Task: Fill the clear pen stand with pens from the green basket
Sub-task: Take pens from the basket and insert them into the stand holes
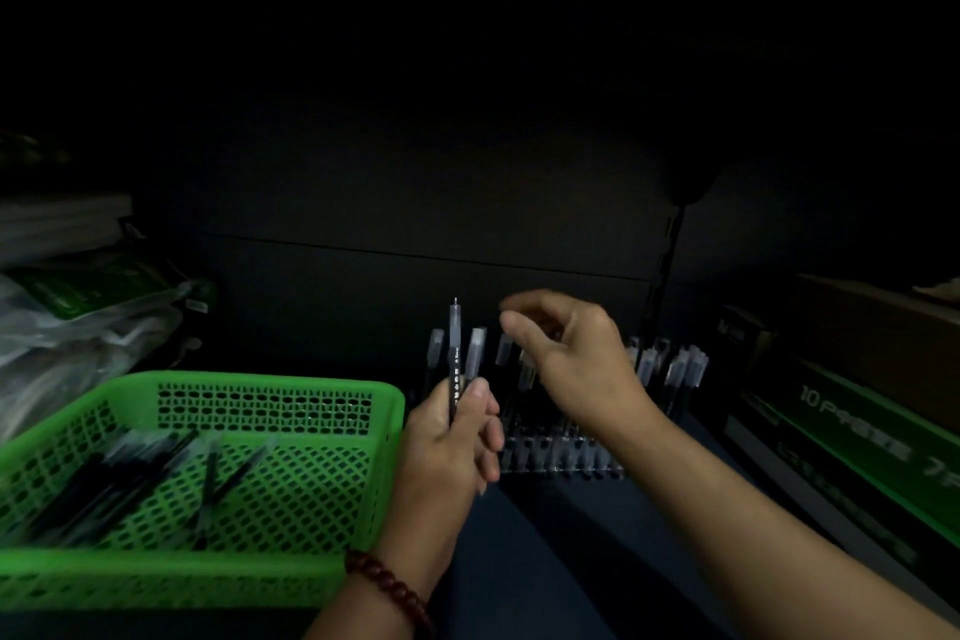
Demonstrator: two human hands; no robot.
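Observation:
The scene is dim. A green basket [260,400] at the lower left holds several dark pens [130,483]. To its right stands the clear pen stand [561,457] with several capped pens [675,369] upright in it. My left hand [447,452] grips one black pen [454,359] upright, tip up, between the basket and the stand. My right hand [566,359] hovers over the stand's middle, blurred, with its fingers loosely curled. Whether they hold anything cannot be told.
Clear plastic bags and green packets [78,317] lie at the left. Green-and-black boxes [841,437] and a brown carton [883,327] crowd the right side. A dark wall rises behind the stand.

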